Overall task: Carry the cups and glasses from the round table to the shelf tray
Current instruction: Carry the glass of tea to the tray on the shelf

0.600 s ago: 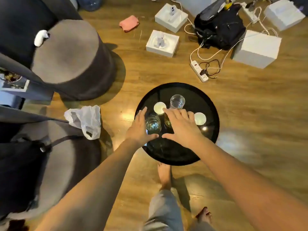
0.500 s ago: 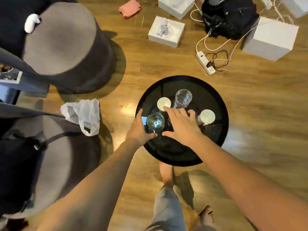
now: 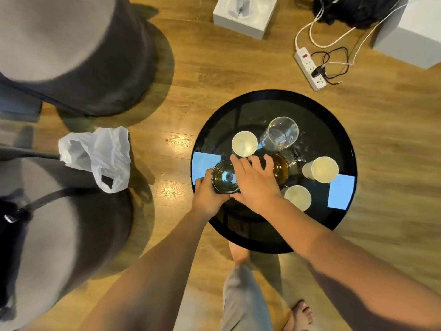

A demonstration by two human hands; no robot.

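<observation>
A round black glass table holds three white paper cups, a tall clear glass, an amber glass and a clear glass at its left edge. My left hand grips the clear glass from the near-left side. My right hand lies over the amber glass, fingers spread across its rim and partly hiding it. Whether those fingers grip it I cannot tell. No shelf tray is in view.
Two grey round pouffes stand to the left, with a white plastic bag between them. A power strip with cables, white boxes and a black bag lie on the wooden floor beyond the table. My bare feet stand beneath the table's near edge.
The camera has come closer and looks more steeply down on the table. My left hand has closed round the clear glass. My right hand has settled over the amber glass.
</observation>
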